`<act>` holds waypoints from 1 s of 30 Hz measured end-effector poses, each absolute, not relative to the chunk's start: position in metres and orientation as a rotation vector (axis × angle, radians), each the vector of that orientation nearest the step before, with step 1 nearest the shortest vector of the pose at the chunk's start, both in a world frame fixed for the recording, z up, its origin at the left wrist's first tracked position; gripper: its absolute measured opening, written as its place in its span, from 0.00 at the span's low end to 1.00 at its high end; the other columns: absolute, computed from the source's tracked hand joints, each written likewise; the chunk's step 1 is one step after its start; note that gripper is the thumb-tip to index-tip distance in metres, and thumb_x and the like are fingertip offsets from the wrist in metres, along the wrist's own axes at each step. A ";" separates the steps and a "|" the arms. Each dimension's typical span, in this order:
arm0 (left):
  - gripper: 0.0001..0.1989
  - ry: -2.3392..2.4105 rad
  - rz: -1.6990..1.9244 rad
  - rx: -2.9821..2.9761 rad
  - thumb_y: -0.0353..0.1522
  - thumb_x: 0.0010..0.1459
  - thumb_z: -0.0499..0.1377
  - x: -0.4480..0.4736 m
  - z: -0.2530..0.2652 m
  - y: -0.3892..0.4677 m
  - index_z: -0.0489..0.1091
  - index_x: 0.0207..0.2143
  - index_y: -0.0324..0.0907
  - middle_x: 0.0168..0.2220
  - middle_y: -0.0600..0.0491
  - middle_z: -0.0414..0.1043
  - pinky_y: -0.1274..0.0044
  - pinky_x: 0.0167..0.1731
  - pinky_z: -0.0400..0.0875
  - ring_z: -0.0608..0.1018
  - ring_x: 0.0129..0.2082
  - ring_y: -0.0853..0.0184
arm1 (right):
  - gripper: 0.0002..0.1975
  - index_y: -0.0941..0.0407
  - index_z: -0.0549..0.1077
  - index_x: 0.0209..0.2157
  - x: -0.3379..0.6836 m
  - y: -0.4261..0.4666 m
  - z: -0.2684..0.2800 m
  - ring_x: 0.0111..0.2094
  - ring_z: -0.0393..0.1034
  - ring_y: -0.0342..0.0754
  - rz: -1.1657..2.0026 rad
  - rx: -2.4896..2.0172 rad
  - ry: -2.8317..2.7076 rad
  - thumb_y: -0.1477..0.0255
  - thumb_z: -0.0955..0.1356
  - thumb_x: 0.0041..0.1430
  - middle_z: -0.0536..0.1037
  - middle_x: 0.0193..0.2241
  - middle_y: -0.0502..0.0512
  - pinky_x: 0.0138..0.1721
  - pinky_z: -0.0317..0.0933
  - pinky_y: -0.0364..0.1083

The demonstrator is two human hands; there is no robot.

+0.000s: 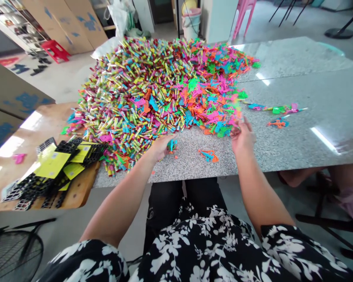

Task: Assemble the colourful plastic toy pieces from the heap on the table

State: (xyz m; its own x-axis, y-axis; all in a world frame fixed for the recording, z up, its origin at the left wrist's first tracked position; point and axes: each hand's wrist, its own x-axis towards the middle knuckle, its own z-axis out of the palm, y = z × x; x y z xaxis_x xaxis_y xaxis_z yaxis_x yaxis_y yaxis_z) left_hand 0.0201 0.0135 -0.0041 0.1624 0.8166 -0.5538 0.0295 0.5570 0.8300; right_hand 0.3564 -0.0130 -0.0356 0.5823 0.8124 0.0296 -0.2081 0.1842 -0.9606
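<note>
My left hand point(161, 149) is closed on a small blue plastic toy gun point(172, 146) at the front edge of a large heap. Toward the right, my right hand point(243, 136) has its fingers drawn together beside the heap. A smeared green and orange shape shows just above those fingertips, and whether they grip it is unclear. Bright plastic toy guns point(206, 105) in pink, orange, green and blue make up the heap's right part. Small shiny tubes point(129, 94) with coloured labels fill the rest. Between my hands lies a blue and orange toy gun point(209, 156) on the stone tabletop point(188, 169).
A stack of black plastic racks with yellow cards point(53, 164) rests on the wooden table point(88, 188) at left. Several toys with tubes point(278, 109) lie in a row at right. A fan point(14, 250) stands lower left; another person's leg point(300, 176) shows at right.
</note>
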 end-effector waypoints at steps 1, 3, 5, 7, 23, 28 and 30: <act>0.10 1.281 0.678 0.778 0.35 0.64 0.67 0.014 -0.004 0.011 0.69 0.39 0.41 0.28 0.53 0.74 0.77 0.23 0.76 0.82 0.26 0.64 | 0.20 0.51 0.80 0.53 0.352 -0.006 -0.037 0.24 0.71 0.41 0.745 -1.172 -0.594 0.56 0.70 0.64 0.84 0.38 0.52 0.22 0.64 0.39; 0.10 1.251 0.709 0.754 0.27 0.59 0.66 0.003 -0.003 0.005 0.68 0.41 0.41 0.30 0.53 0.76 0.75 0.28 0.80 0.83 0.29 0.64 | 0.20 0.52 0.79 0.54 0.330 0.006 -0.039 0.24 0.72 0.42 0.786 -1.252 -0.711 0.58 0.68 0.66 0.85 0.40 0.54 0.22 0.65 0.40; 0.17 1.266 0.773 0.824 0.23 0.55 0.67 -0.003 -0.003 -0.001 0.69 0.45 0.41 0.34 0.53 0.77 0.75 0.31 0.80 0.84 0.31 0.65 | 0.17 0.55 0.81 0.51 0.294 0.019 -0.039 0.25 0.75 0.45 0.890 -1.408 -1.033 0.62 0.69 0.67 0.85 0.38 0.56 0.27 0.70 0.43; 0.20 1.329 0.826 0.945 0.23 0.54 0.68 -0.006 -0.005 -0.005 0.69 0.48 0.42 0.37 0.53 0.78 0.77 0.30 0.78 0.83 0.31 0.67 | 0.14 0.57 0.84 0.47 0.255 0.031 -0.039 0.35 0.81 0.51 0.869 -1.584 -1.447 0.67 0.68 0.68 0.86 0.40 0.60 0.40 0.74 0.47; 0.17 1.435 0.647 1.506 0.43 0.64 0.65 -0.016 0.002 -0.006 0.84 0.47 0.41 0.24 0.56 0.74 0.78 0.25 0.64 0.70 0.22 0.70 | 0.11 0.57 0.79 0.41 0.202 0.036 -0.022 0.40 0.82 0.54 1.086 -1.701 -1.796 0.64 0.70 0.70 0.85 0.37 0.62 0.38 0.72 0.46; 0.19 1.318 0.629 1.560 0.44 0.63 0.66 -0.011 0.010 -0.005 0.84 0.49 0.42 0.26 0.55 0.75 0.78 0.22 0.64 0.70 0.20 0.71 | 0.11 0.53 0.76 0.45 0.220 -0.004 -0.024 0.25 0.72 0.45 1.445 -1.120 -1.561 0.61 0.72 0.66 0.79 0.28 0.50 0.26 0.69 0.43; 0.18 1.277 0.619 1.602 0.43 0.62 0.66 -0.011 0.013 -0.004 0.85 0.48 0.42 0.28 0.54 0.76 0.79 0.23 0.65 0.71 0.21 0.71 | 0.14 0.52 0.78 0.48 0.225 -0.012 -0.021 0.24 0.70 0.44 1.410 -1.087 -1.548 0.60 0.71 0.66 0.76 0.27 0.48 0.26 0.69 0.44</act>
State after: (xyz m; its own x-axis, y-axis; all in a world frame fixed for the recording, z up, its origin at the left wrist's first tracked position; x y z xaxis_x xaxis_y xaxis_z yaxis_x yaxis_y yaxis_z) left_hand -0.0105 -0.0043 0.0133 0.3230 0.9312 -0.1691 0.4437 0.0088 0.8961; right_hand 0.2252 -0.0121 -0.0208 -0.3466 0.9380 -0.0081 0.0953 0.0266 -0.9951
